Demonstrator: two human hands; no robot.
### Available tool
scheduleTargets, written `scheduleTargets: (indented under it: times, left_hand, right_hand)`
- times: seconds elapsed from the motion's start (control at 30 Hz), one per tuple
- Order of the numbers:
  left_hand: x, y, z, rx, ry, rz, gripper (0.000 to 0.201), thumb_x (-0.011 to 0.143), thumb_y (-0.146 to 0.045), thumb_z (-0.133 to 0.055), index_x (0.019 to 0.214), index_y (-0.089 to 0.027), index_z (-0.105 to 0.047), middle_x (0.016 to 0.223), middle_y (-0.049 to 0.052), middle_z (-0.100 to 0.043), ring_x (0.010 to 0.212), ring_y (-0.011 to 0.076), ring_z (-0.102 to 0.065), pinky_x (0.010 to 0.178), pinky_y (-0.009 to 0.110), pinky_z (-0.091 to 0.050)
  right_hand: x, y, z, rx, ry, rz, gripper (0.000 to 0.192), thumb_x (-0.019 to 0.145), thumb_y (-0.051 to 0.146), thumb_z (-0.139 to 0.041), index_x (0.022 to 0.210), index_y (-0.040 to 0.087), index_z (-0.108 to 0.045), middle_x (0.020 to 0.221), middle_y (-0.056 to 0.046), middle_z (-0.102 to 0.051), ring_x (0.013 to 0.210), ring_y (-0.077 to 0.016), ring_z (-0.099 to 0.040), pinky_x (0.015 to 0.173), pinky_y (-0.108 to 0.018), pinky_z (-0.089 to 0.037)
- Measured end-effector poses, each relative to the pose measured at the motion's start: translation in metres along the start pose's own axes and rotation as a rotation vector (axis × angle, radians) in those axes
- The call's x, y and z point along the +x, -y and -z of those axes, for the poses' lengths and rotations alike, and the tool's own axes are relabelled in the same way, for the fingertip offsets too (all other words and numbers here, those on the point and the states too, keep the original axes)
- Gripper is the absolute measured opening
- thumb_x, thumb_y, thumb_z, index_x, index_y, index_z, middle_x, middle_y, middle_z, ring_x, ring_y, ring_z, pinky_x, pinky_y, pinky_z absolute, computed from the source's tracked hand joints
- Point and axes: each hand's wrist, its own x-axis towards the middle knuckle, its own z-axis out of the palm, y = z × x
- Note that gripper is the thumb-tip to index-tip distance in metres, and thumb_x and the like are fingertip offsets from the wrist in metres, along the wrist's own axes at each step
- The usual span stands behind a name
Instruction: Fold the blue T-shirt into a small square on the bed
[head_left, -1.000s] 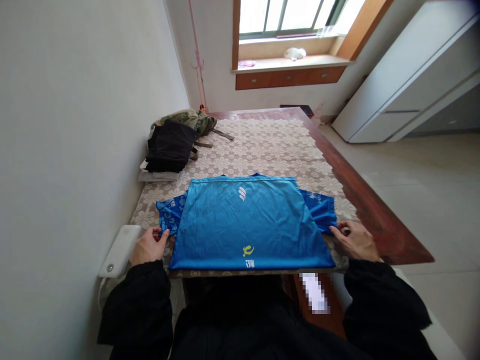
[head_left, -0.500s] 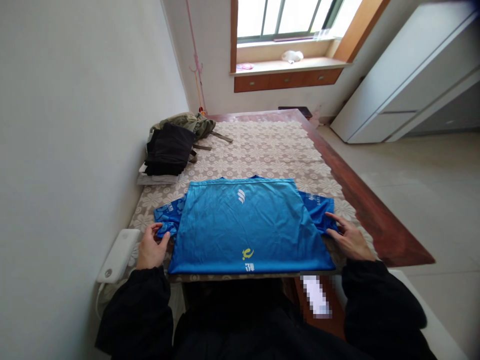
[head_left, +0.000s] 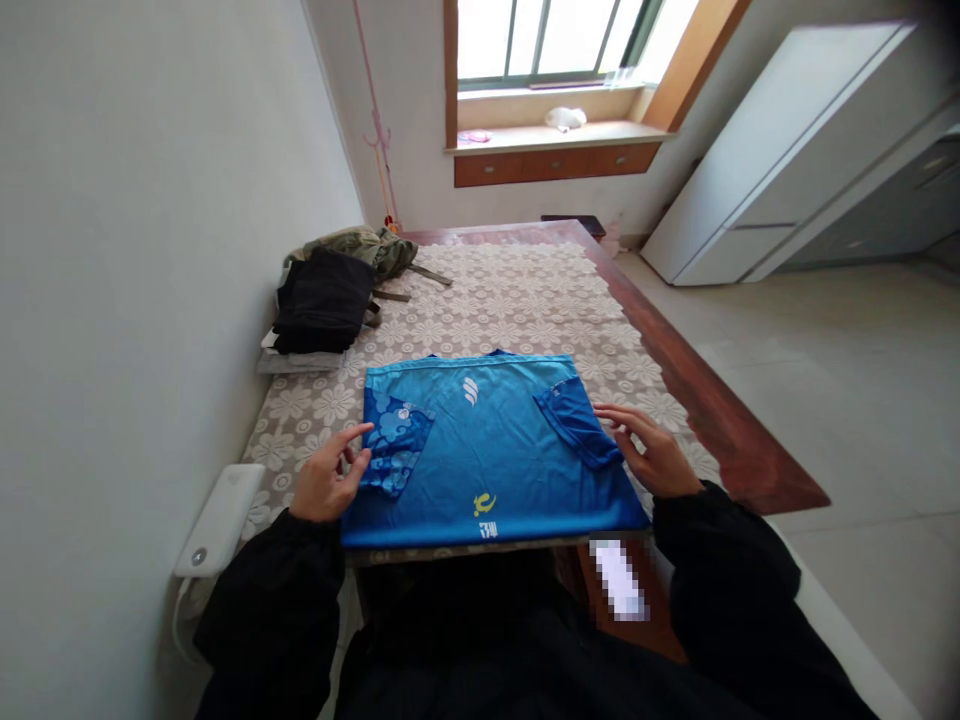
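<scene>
A blue T-shirt (head_left: 472, 450) lies flat and folded on the patterned tablecloth, with white and yellow prints down its middle. Both short sleeves are turned inward on top of it: the patterned left sleeve (head_left: 394, 440) and the plainer right sleeve (head_left: 581, 425). At the left edge is my left hand (head_left: 330, 475), its index finger and thumb apart by the fold. My right hand (head_left: 654, 455) is beside the right edge, fingers stretched out near the folded sleeve. Neither hand grips the cloth; whether the fingertips touch it I cannot tell.
Folded dark clothes (head_left: 322, 305) are stacked at the back left, against an olive bundle (head_left: 367, 250) with straps. A white power strip or box (head_left: 221, 520) with a cable sits by the left wall. The table's wooden edge (head_left: 720, 440) runs along the right.
Both sleeves have gone from sticking out sideways to lying folded in over the shirt. My hands have moved inward and let go of the sleeves. The view has shifted slightly.
</scene>
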Motion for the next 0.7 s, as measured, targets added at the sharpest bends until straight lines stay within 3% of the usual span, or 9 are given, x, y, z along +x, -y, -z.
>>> scheduleTargets:
  times: [0.07, 0.13, 0.2, 0.3, 0.5, 0.6, 0.7]
  left_hand:
    - [0.007, 0.006, -0.002, -0.005, 0.022, -0.123, 0.043, 0.097, -0.041, -0.045, 0.13, -0.023, -0.066, 0.12, 0.008, -0.072, 0.103, 0.0214, -0.067, 0.097, 0.037, -0.053]
    - [0.018, 0.01, -0.01, 0.024, 0.122, -0.272, 0.043, 0.1, -0.036, -0.039, 0.132, -0.022, -0.065, 0.138, 0.008, -0.066, 0.133, 0.0241, -0.056, 0.116, 0.043, -0.042]
    - [0.029, 0.013, -0.022, 0.103, 0.232, -0.362, 0.048, 0.101, -0.033, -0.035, 0.14, -0.021, -0.06, 0.149, 0.006, -0.059, 0.148, 0.0248, -0.041, 0.124, 0.048, -0.031]
    - [0.042, 0.022, -0.04, 0.283, 0.284, -0.328, 0.055, 0.102, -0.036, -0.033, 0.152, -0.019, -0.047, 0.161, 0.007, -0.046, 0.154, 0.0284, -0.031, 0.126, 0.054, -0.025]
    - [0.042, 0.039, -0.056, 0.511, 0.047, -0.107, 0.064, 0.102, -0.038, -0.031, 0.158, -0.008, -0.037, 0.164, 0.017, -0.036, 0.154, 0.0375, -0.027, 0.125, 0.059, -0.021]
    - [0.04, 0.035, -0.06, 0.521, 0.028, -0.146, 0.066, 0.102, -0.041, -0.034, 0.159, -0.009, -0.035, 0.165, 0.015, -0.036, 0.156, 0.0359, -0.022, 0.127, 0.056, -0.017]
    - [0.041, 0.029, -0.062, 0.522, 0.055, -0.231, 0.064, 0.101, -0.04, -0.034, 0.159, -0.011, -0.036, 0.165, 0.013, -0.036, 0.157, 0.0319, -0.023, 0.128, 0.052, -0.017]
  right_hand:
    - [0.009, -0.008, 0.0, -0.048, 0.067, 0.092, 0.041, 0.101, 0.022, -0.037, 0.127, 0.029, -0.068, 0.137, -0.004, -0.066, 0.131, -0.0245, -0.058, 0.116, -0.048, -0.046]
    - [0.021, -0.017, -0.007, -0.083, 0.18, 0.173, 0.044, 0.101, 0.02, -0.035, 0.129, 0.029, -0.068, 0.14, -0.003, -0.065, 0.137, -0.0236, -0.054, 0.12, -0.048, -0.042]
    - [0.035, -0.027, -0.018, -0.127, 0.278, 0.224, 0.045, 0.102, 0.024, -0.036, 0.137, 0.028, -0.064, 0.147, -0.003, -0.06, 0.145, -0.0241, -0.046, 0.124, -0.048, -0.038]
    - [0.047, -0.042, -0.039, -0.277, 0.372, 0.198, 0.052, 0.103, 0.038, -0.038, 0.152, 0.026, -0.049, 0.16, -0.004, -0.045, 0.154, -0.0267, -0.031, 0.127, -0.051, -0.031]
    - [0.039, -0.056, -0.068, -0.568, 0.23, -0.059, 0.066, 0.104, 0.05, -0.028, 0.164, 0.022, -0.024, 0.169, -0.008, -0.025, 0.157, -0.03, -0.02, 0.128, -0.059, -0.018]
    - [0.037, -0.053, -0.07, -0.609, 0.226, -0.021, 0.067, 0.105, 0.051, -0.027, 0.165, 0.023, -0.021, 0.17, -0.007, -0.022, 0.158, -0.0288, -0.015, 0.128, -0.059, -0.012]
    - [0.038, -0.052, -0.07, -0.601, 0.283, 0.065, 0.067, 0.105, 0.05, -0.026, 0.165, 0.022, -0.019, 0.171, -0.006, -0.02, 0.159, -0.0243, -0.014, 0.13, -0.051, -0.013]
